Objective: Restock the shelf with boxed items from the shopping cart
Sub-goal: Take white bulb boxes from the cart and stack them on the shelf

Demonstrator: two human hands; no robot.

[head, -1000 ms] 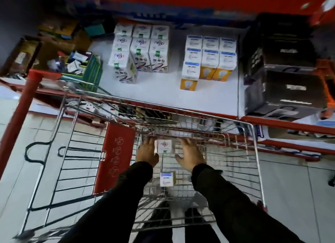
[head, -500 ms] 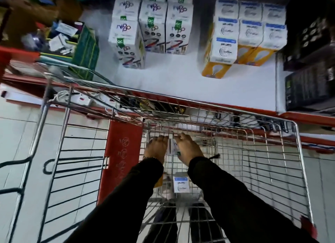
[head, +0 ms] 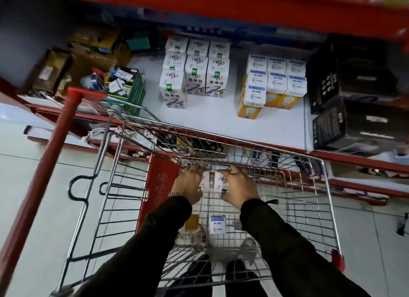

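Observation:
Both hands are down inside the wire shopping cart (head: 241,141). My left hand (head: 189,187) and my right hand (head: 240,189) press from either side on white boxes (head: 218,182) with a purple logo and green mark. It looks like two boxes side by side, partly hidden by my fingers. A white and blue bulb box (head: 217,227) stands lower in the cart, with a yellow box (head: 191,222) beside it. On the white shelf (head: 210,121) ahead stand matching white logo boxes (head: 194,75) and white, blue and yellow bulb boxes (head: 274,84).
Black boxes (head: 345,101) fill the shelf's right end. A green carton of loose packets (head: 130,86) and brown cartons sit at the left. A red post (head: 42,175) rises left of the cart. A red upper shelf edge (head: 243,13) overhangs. Pale tiled floor lies on both sides.
My hands closed in from either side of one white box onto the white boxes and raised them slightly. The view dipped toward the cart, then tilted back up to the shelf.

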